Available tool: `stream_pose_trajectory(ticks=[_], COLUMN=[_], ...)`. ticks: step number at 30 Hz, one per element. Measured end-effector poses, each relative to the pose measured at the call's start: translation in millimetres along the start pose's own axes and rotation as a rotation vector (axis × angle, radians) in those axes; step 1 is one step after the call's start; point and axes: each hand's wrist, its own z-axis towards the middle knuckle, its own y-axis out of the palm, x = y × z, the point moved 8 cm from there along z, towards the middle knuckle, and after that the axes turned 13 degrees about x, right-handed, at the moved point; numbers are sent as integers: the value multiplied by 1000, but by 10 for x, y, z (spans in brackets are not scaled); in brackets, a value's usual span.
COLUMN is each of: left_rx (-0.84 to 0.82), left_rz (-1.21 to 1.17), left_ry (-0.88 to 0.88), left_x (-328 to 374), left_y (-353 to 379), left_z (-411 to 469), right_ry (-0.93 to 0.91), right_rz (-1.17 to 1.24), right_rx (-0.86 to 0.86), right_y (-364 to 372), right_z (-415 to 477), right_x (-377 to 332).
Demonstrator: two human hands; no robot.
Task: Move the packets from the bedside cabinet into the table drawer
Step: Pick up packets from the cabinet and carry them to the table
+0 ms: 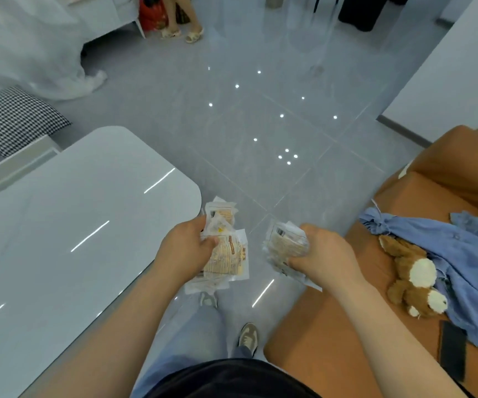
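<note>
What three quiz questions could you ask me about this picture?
1. True or false: the left hand and the right hand both hold packets.
2. Which toy lies on the sofa? A: teddy. B: ball. C: car.
3. Fill in: the table is on the person's ____ side.

Key: 1 true; 2 A; 3 left.
</note>
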Motion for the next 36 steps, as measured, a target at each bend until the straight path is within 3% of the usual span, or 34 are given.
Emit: stream_pose_trajectory(ticks=[13,24,36], left_rx=[0,30,154], left_rz=[11,-45,-64], left_ry=[-60,-115,-327], left_x=[-311,-262,133], left_y=[-522,-598,-571], left_z=[1595,2700,3876], right_ry=[-47,-114,-385], right_rz=[-54,-24,-119], right_rx=[-44,-56,-140], right_y=[122,69,-121], right_z=[1688,2919,4661], right_x=[-867,-1095,-1267])
